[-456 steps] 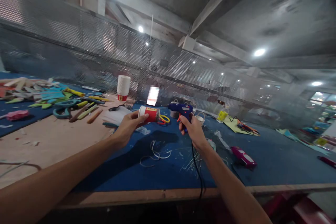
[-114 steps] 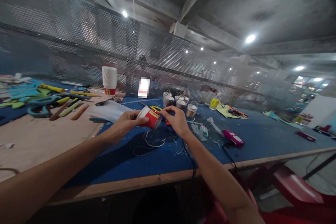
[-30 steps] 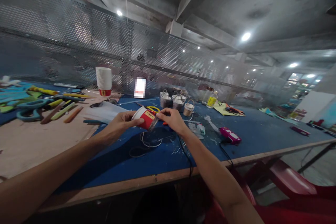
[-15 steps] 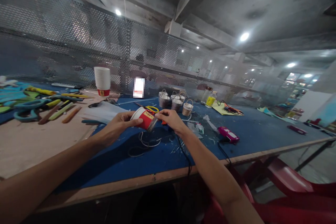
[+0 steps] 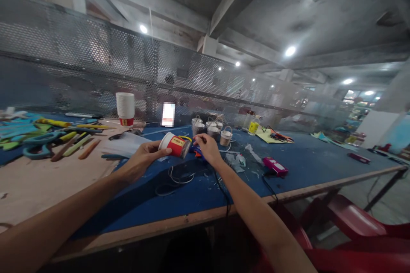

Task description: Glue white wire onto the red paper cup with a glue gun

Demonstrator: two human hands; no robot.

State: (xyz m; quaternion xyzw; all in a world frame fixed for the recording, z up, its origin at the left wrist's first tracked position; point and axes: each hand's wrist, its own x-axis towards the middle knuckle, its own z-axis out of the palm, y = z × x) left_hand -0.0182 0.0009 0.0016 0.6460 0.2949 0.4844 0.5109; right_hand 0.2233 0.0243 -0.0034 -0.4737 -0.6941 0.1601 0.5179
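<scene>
My left hand (image 5: 147, 155) is closed around a paper cup (image 5: 176, 145), which is tipped on its side with its white rim toward the left. A red printed band circles the cup, and its base end is wrapped in something grey-brown. My right hand (image 5: 209, 150) is just right of the base, thumb and fingertips pinched together; what they hold, if anything, is too small to make out. Below those fingers a blue-and-orange tool (image 5: 196, 150) shows, partly hidden. Behind the cup lie yellow-handled scissors (image 5: 185, 138). A pale cord (image 5: 181, 181) lies looped on the blue tabletop.
Small handled cups (image 5: 214, 129) stand behind my right hand. To the left are stacked paper cups (image 5: 125, 108), teal scissors (image 5: 40, 143) and several hand tools. Rightward lie a magenta device (image 5: 275, 166) and a yellow-labelled bottle (image 5: 253, 126). A red chair (image 5: 355, 217) stands by the table edge.
My right hand has drawn back slightly to the right from the cup's base, uncovering more of the blue-and-orange tool. The cup has tipped closer to level. The view has shifted a little.
</scene>
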